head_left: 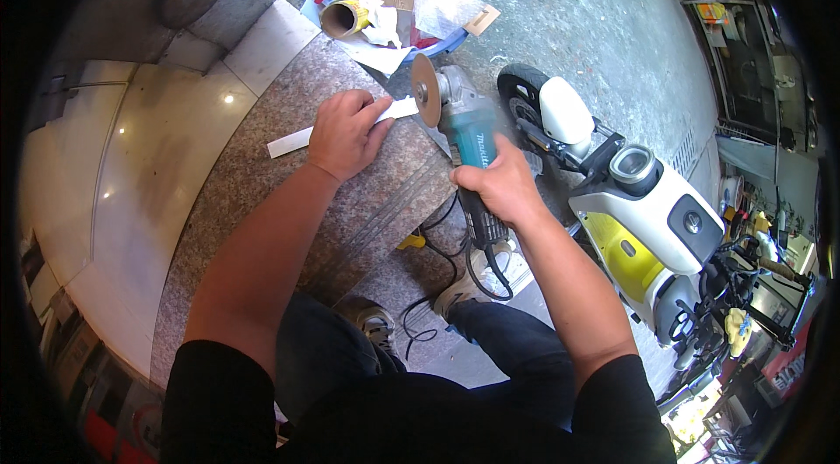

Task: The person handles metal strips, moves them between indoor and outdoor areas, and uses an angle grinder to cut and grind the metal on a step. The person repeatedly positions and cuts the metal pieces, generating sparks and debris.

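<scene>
My left hand (pixel 347 133) presses a narrow white strip (pixel 290 143) down on the speckled stone slab (pixel 254 201), its fingers closed over the strip's middle. The strip's right end reaches past the slab's edge. In my right hand (pixel 500 182) is a teal and black angle grinder (pixel 473 133), gripped around its body. The grinder's thin brown disc (pixel 426 89) stands upright at the strip's right end; whether it touches or spins I cannot tell. A black cord (pixel 492 267) hangs from the grinder's lower end.
Beyond the slab's far corner stands a blue tub (pixel 451 45) heaped with packaging and a yellow cardboard tube (pixel 343 18). A white and yellow electric scooter (pixel 643 210) is parked close on the right. Below, cord loops lie near my shoes (pixel 377 325). Pale glossy panels (pixel 166 140) extend left.
</scene>
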A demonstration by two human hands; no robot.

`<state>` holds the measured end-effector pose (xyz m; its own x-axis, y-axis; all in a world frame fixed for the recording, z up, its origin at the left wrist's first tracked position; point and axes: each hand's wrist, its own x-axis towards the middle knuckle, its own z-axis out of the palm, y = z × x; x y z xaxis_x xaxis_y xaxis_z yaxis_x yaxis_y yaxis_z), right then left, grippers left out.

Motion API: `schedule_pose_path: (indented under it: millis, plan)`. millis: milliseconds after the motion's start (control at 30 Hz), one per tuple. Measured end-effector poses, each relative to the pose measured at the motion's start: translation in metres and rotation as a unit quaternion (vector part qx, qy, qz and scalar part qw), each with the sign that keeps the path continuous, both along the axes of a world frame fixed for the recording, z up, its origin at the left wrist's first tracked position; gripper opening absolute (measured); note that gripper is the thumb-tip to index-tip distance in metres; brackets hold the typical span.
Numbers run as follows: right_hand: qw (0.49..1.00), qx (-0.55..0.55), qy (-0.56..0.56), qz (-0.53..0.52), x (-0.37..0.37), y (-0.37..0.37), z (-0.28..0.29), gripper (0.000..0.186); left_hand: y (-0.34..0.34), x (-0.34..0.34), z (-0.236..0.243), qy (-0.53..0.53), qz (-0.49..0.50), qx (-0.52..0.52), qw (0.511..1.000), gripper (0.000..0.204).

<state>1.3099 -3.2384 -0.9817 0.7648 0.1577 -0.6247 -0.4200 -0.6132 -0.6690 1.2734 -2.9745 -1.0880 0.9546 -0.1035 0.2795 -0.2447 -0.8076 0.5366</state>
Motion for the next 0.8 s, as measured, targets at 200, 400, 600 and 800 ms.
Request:
schedule_pose_path:
  millis: [200, 400, 600, 800]
  plan:
    - [1.000, 0.017, -0.006, -0.022, -0.003, -0.002, -0.003, 0.051, 0.000, -0.002, -0.004, -0.006, -0.003, 0.004, 1.000, 0.033]
    - [0.998, 0.026, -0.020, -0.053, -0.023, -0.014, 0.011, 0.049, 0.017, 0.010, 0.013, 0.031, 0.023, -0.007, 0.999, 0.029]
    - [0.992, 0.044, -0.015, -0.117, -0.056, -0.038, 0.020, 0.051, 0.088, -0.061, 0.059, 0.083, 0.173, -0.005, 0.982, 0.029]
    - [0.985, 0.092, 0.029, -0.144, -0.073, -0.039, 0.023, 0.047, 0.082, -0.160, 0.056, 0.180, 0.226, -0.020, 0.957, 0.039]
